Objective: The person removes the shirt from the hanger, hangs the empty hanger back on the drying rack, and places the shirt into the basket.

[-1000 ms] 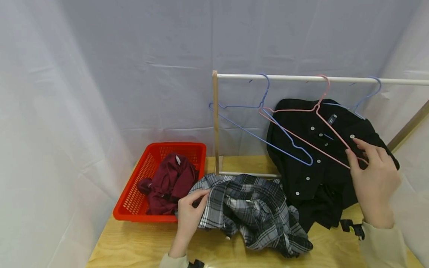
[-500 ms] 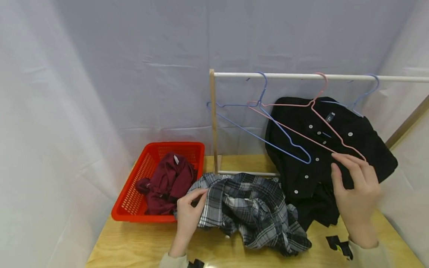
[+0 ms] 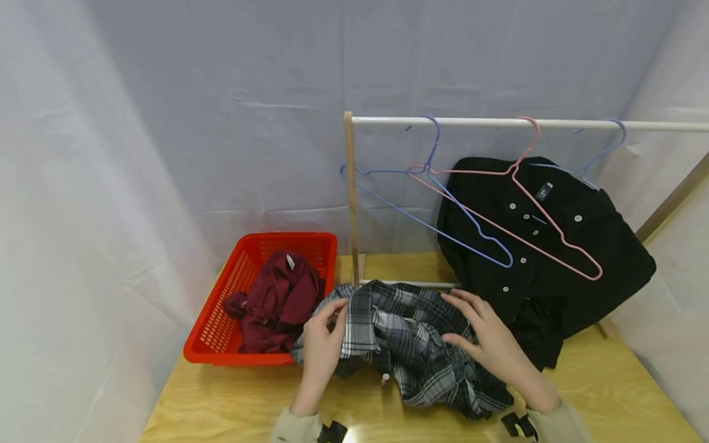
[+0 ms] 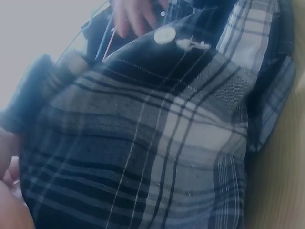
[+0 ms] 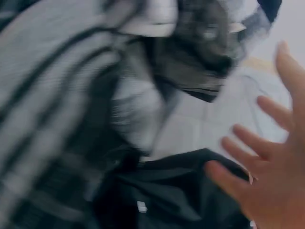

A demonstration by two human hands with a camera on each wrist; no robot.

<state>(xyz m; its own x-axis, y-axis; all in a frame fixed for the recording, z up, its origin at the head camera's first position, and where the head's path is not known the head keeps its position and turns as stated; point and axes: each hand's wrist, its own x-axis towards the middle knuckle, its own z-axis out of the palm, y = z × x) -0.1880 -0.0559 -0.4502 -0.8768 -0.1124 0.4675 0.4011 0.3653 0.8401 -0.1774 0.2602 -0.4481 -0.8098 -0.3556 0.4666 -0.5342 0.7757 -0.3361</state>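
A crumpled grey, black and white plaid shirt [image 3: 360, 332] lies on the wooden table, its near edge lifted at the left. My left hand [image 3: 323, 346] pinches that part between thumb and fingers. Close up in the left wrist view, the plaid cloth [image 4: 190, 129] shows a white button [image 4: 164, 35], with part of my left hand [image 4: 12, 191] at the lower left edge. Over the right side of the shirt, my right hand [image 3: 493, 341] hovers with fingers spread. The right wrist view, blurred, shows the right hand [image 5: 267, 167] holding nothing, beside the cloth.
A red basket [image 3: 199, 338] with a maroon garment [image 3: 282, 301] stands left. Behind is a rack with a white rail [image 3: 476, 122], bearing a blue hanger [image 3: 404, 212], a pink hanger [image 3: 540, 203] and another blue hanger [image 3: 600, 157]. A black buttoned garment [image 3: 598, 246] hangs right.
My right hand has let go of the pink hanger and moved left and down to the plaid shirt. The left hand keeps its pinch and has lifted the cloth slightly.
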